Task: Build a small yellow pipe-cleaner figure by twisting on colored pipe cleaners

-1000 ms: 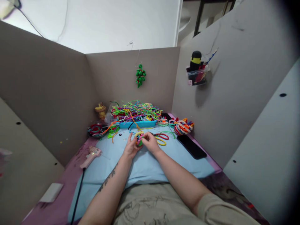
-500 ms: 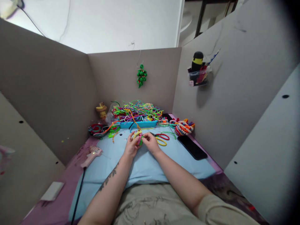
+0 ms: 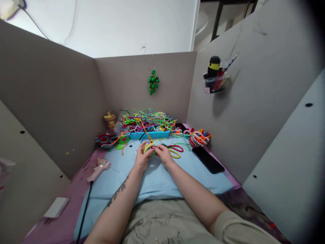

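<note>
My left hand [image 3: 141,158] and my right hand [image 3: 163,154] meet over a light blue cloth [image 3: 157,179] and together hold a small coiled piece of yellow, pink and green pipe cleaners [image 3: 149,147]. An orange pipe cleaner runs from the piece up toward the pile of loose coloured pipe cleaners [image 3: 147,121] that fills a blue tray [image 3: 149,135] just beyond my hands. Red-and-yellow scissors [image 3: 174,149] lie right of my right hand.
A pink glue gun [image 3: 98,168] with a black cord lies at the left. A black phone [image 3: 208,159] rests at the right. Finished coiled pieces [image 3: 198,138] sit by the right partition. Grey partitions enclose the desk; a green ornament [image 3: 153,82] hangs on the back one.
Both hands have shifted slightly away from me with the coiled piece, and the fingers have turned it a little. Everything else stays put.
</note>
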{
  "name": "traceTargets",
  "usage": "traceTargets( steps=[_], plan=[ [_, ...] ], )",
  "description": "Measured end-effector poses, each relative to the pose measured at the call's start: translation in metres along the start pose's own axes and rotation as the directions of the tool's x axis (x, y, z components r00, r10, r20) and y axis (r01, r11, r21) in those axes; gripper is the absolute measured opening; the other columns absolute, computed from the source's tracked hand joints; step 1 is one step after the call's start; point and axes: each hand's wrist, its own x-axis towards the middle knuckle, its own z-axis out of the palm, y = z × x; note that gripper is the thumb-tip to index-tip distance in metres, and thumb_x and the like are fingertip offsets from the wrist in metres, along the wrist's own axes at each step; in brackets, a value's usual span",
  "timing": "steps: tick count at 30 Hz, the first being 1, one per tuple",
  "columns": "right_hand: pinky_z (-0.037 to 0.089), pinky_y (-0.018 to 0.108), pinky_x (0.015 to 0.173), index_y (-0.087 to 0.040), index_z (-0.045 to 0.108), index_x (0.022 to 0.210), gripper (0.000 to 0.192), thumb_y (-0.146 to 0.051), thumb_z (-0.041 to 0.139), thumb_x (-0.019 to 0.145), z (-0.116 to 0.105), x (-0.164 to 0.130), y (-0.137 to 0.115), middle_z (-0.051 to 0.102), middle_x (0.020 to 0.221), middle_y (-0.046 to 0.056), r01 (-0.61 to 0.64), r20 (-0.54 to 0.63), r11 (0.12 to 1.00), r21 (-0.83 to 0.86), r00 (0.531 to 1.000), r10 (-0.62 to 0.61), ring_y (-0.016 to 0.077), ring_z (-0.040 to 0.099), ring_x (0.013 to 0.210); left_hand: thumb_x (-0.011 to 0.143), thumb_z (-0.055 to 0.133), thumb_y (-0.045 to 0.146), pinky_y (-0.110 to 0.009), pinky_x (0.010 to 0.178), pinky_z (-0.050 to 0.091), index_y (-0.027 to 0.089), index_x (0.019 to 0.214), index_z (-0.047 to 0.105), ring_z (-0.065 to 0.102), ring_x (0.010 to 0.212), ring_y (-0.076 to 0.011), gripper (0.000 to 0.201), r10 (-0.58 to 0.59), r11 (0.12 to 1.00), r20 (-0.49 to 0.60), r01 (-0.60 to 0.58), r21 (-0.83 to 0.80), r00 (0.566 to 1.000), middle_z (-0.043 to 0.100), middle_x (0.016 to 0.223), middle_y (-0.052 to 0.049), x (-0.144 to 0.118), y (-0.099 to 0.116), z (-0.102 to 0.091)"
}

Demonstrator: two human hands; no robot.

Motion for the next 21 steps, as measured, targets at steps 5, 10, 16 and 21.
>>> traceTargets(
  steps=[5,10,16,21],
  plan=[
    [0.046,0.029,0.065,-0.018,0.067,0.076,0.023,-0.039,0.065,0.067,-0.002,0.000,-0.003,0.063,0.068,0.001,0.062,0.025,0.992,-0.106,0.998,-0.060,0.0143,0.055,0.063,0.058,0.076,0.022,-0.023,0.062,0.048,0.027,0.113,0.049,0.060,0.080,-0.0150,0.061,-0.025,1.000,-0.022,0.025,0.016,0.999,0.060,0.106,-0.004,0.001,-0.001,-0.002],
    [0.045,0.029,0.071,-0.020,0.069,0.080,0.020,-0.035,0.064,0.068,-0.003,-0.002,-0.007,0.067,0.077,0.002,0.131,0.018,0.971,-0.199,0.991,-0.131,0.0156,0.058,0.070,0.058,0.076,0.025,-0.023,0.060,0.047,0.027,0.114,0.048,0.060,0.075,-0.0135,0.063,-0.047,0.999,-0.052,0.048,0.021,0.998,0.061,0.103,-0.004,0.003,-0.003,-0.005],
    [0.045,0.033,0.075,-0.020,0.070,0.080,0.020,-0.035,0.065,0.067,-0.002,-0.004,-0.011,0.068,0.079,0.003,0.137,0.029,0.962,-0.238,0.991,-0.134,0.0183,0.059,0.075,0.057,0.076,0.026,-0.023,0.060,0.047,0.028,0.113,0.049,0.059,0.071,-0.0121,0.062,-0.068,0.997,-0.090,0.070,0.020,0.994,0.061,0.103,-0.003,0.005,-0.005,-0.007],
    [0.045,0.033,0.074,-0.021,0.068,0.081,0.020,-0.033,0.067,0.065,0.004,-0.007,-0.013,0.067,0.082,0.003,0.154,0.029,0.963,-0.219,0.988,-0.152,0.0183,0.059,0.076,0.058,0.076,0.025,-0.024,0.062,0.047,0.029,0.111,0.049,0.059,0.075,-0.0126,0.060,-0.056,0.998,-0.118,0.057,0.002,0.991,0.060,0.105,-0.003,0.006,-0.006,-0.007]
  ],
)
